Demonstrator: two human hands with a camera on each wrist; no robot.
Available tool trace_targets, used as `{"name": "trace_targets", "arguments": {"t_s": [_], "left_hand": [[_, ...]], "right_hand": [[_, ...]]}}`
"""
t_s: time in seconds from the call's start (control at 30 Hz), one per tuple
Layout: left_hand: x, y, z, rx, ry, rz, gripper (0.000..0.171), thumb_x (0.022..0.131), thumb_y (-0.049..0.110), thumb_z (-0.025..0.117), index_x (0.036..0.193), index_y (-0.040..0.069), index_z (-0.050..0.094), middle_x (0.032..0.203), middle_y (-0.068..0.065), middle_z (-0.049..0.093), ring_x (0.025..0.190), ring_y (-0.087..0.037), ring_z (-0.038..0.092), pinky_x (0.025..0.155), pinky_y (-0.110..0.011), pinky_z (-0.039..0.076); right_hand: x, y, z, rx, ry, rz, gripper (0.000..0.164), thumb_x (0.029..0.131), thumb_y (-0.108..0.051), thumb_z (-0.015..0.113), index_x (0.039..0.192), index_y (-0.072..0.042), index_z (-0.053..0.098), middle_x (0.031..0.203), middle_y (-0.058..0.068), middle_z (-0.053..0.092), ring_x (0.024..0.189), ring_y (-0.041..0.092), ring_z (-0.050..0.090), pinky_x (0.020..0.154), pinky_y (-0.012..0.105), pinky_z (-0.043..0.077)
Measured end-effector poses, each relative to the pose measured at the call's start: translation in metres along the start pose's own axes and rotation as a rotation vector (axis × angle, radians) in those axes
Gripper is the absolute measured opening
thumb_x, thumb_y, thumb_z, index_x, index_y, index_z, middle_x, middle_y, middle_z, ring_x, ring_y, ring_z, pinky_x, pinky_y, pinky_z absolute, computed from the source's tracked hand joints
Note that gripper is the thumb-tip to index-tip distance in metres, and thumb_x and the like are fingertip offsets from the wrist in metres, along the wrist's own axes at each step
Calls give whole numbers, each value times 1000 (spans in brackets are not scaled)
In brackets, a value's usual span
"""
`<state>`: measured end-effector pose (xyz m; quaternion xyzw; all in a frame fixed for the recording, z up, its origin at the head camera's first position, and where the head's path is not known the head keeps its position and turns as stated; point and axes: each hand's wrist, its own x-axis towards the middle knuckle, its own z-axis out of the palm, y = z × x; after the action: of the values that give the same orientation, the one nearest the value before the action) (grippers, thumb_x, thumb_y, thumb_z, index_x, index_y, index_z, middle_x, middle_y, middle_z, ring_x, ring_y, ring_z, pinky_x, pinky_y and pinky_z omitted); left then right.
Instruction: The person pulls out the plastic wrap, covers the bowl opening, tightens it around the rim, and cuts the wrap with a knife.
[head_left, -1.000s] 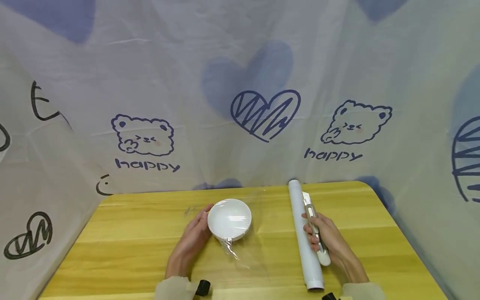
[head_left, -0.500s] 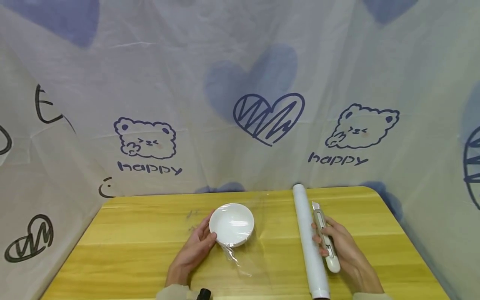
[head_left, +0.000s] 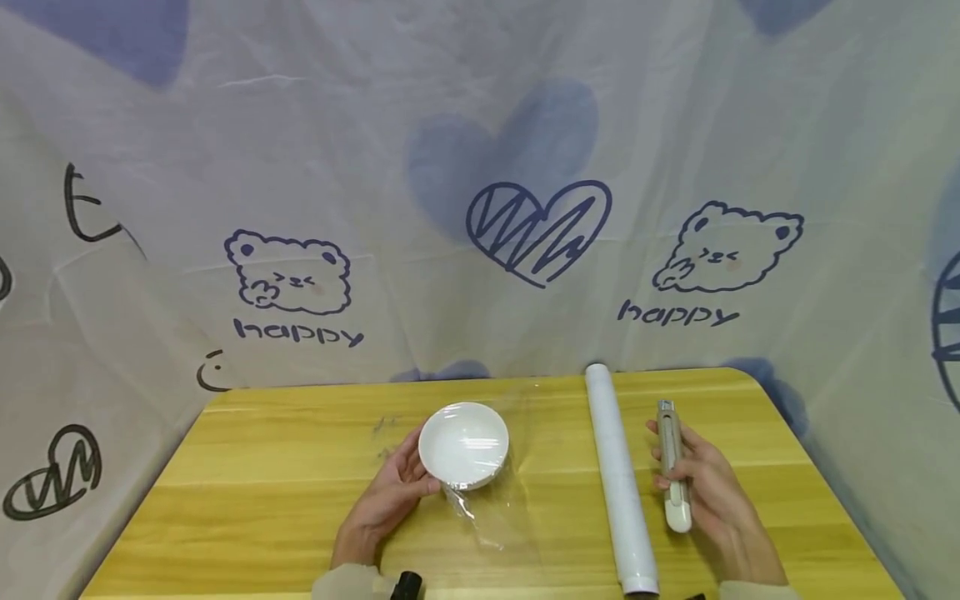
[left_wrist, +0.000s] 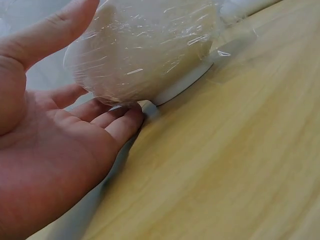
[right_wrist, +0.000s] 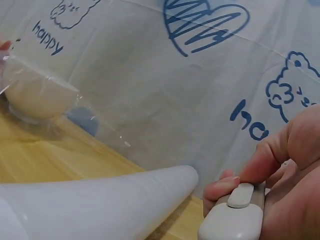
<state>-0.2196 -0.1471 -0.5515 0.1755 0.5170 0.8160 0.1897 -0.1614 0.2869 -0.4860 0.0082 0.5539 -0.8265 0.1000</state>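
Observation:
A white bowl stands mid-table with clear plastic film stretched over its mouth and clinging to its side. My left hand cups the bowl's left side, thumb near the rim and fingertips in by the base. A crumpled tail of film hangs at the bowl's near edge, and loose film spreads to its right. My right hand grips a beige and white utility knife, thumb along its body. Only a short metal tip shows at the knife's far end. In the right wrist view the knife's white butt faces the camera.
Between the hands lies a long white roll, running from the table's back edge toward me, just left of the knife. The yellow wood-grain table has rounded far corners. A printed cloth hangs behind it and at both sides.
My right hand has moved right, away from the roll, turning the knife straighter; its long exposed blade has shrunk to a short tip. My left thumb has come up to the bowl's near side.

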Motion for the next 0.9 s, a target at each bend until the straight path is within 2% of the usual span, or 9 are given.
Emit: {"name": "trace_targets", "arguments": {"t_s": [0.13, 0.27, 0.33, 0.4, 0.47, 0.6, 0.67, 0.77, 0.9], "left_hand": [[0, 1, 0, -2, -13, 17, 98, 78, -11, 69, 152, 10, 9, 157, -14, 10, 135, -22, 33, 108, -30, 32], [1, 1, 1, -18, 4, 21, 95, 79, -12, 67, 152, 10, 10, 157, -14, 10, 135, -21, 35, 108, -31, 31], [1, 0, 2, -23, 17, 22, 90, 82, -13, 63, 152, 11, 12, 157, -14, 11, 135, -21, 34, 108, -31, 31], [2, -1, 2, -36, 29, 22, 82, 87, -12, 58, 152, 11, 14, 156, -14, 12, 136, -21, 32, 108, -30, 30], [2, -1, 3, -35, 38, 25, 77, 89, -11, 54, 152, 11, 15, 156, -14, 12, 137, -20, 30, 108, -29, 30], [2, 1, 2, -46, 2, 42, 79, 89, -11, 55, 152, 12, 14, 156, -13, 11, 138, -22, 28, 107, -29, 32], [2, 1, 2, -43, -23, 50, 84, 87, -13, 58, 153, 12, 11, 157, -11, 10, 138, -23, 28, 107, -29, 33], [2, 2, 2, -24, -33, 49, 90, 84, -13, 61, 153, 12, 9, 157, -9, 10, 138, -22, 28, 107, -28, 32], [3, 2, 2, 14, -23, 42, 97, 80, -13, 67, 153, 12, 8, 157, -7, 13, 138, -22, 28, 108, -28, 31]], "right_hand": [[0, -1, -3, 6, 9, -11, 91, 75, 21, 35, 152, -10, -3, 142, 1, 33, 102, 20, 40, 64, 25, 45], [3, 2, -5, -77, 111, 36, 90, 79, 19, 38, 153, -13, -2, 146, 15, 20, 107, 21, 41, 73, 30, 49], [4, 6, -6, -182, 191, 64, 86, 82, 17, 41, 153, -11, 0, 146, 23, 18, 108, 22, 45, 79, 32, 51], [4, 10, -7, -332, 273, 84, 80, 85, 12, 45, 152, -8, 6, 143, 28, 23, 107, 22, 48, 82, 31, 52], [4, 14, -10, -510, 351, 74, 70, 89, 5, 49, 151, -3, 17, 140, 30, 32, 106, 23, 50, 79, 26, 52], [1, 19, -15, -852, 476, 26, 51, 94, -11, 53, 140, 5, 39, 123, 27, 53, 102, 26, 53, 67, 18, 47], [0, 22, -19, -990, 499, -7, 46, 94, -14, 55, 134, 8, 46, 110, 24, 59, 94, 29, 56, 63, 23, 47], [1, 25, -25, -1126, 486, -28, 44, 93, -14, 54, 130, 10, 50, 99, 23, 61, 83, 31, 58, 61, 34, 48], [0, 24, -17, -1221, 517, -88, 43, 93, -10, 52, 129, 12, 48, 107, 31, 54, 93, 44, 52, 72, 51, 46]]}}
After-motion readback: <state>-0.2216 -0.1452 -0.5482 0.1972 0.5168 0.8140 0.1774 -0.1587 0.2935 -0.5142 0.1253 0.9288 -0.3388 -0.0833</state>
